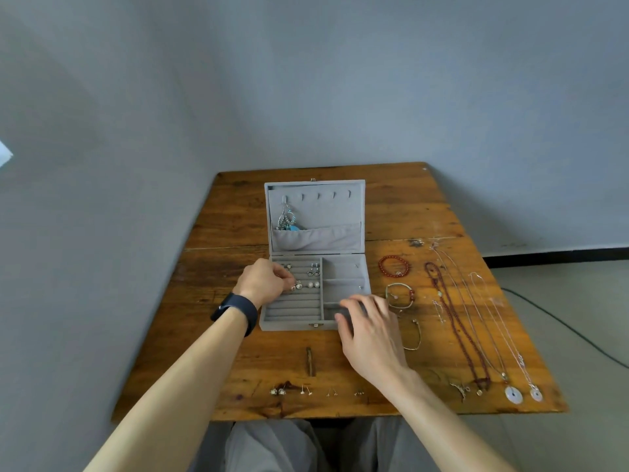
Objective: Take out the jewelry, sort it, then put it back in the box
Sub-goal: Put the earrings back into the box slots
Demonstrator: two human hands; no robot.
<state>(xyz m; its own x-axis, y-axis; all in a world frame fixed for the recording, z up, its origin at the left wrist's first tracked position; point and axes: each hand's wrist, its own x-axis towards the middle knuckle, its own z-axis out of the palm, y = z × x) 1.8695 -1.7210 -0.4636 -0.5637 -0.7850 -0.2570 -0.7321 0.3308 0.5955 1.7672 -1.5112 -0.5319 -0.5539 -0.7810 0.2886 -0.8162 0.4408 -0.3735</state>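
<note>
The right hand (371, 332) rests, fingers relaxed, on the near right corner of the jewelry box (292, 324). The left hand (263, 279) pinches an earring (296, 286) inside it.

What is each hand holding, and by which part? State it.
Left hand pinches an earring, grip point hidden; right hand rests on the box's front right corner.

— Where's the jewelry box (292, 326)?
— Mid-table (238, 212), its lid standing open behind the tray, a chain (286, 218) hanging inside it and earrings (313, 285) in the left slots.
— And to its right?
— Bracelets (394, 265) just beside it, long necklaces (459, 318) farther right. Small studs (292, 391) line the near edge.
</note>
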